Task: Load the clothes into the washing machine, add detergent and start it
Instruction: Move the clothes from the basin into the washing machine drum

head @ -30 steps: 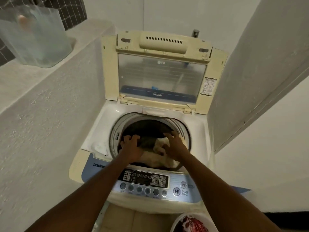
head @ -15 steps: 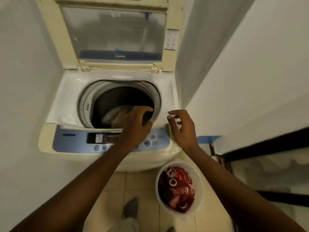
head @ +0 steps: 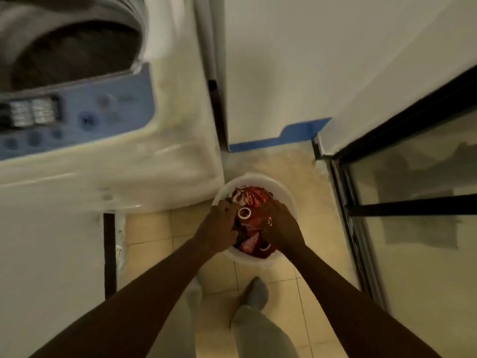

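Both hands reached into a white bucket [head: 291, 195] on the floor beside the washer [head: 108, 156]: left hand [head: 219, 228] & right hand [head: 282, 226] curled on red clothes [head: 254, 200], grip unclear.

Both hands, left [head: 219, 228] and right [head: 281, 226], down on red clothes [head: 254, 202] in white bucket [head: 290, 200]; grip unclear.

Clothes [head: 251, 202] in bucket [head: 289, 197] on floor [head: 304, 277], washing machine [head: 160, 161] left of it

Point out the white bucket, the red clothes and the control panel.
white bucket [head: 285, 192]: head view, far right rim.
red clothes [head: 254, 198]: head view, top of the pile.
control panel [head: 108, 109]: head view, blue face.
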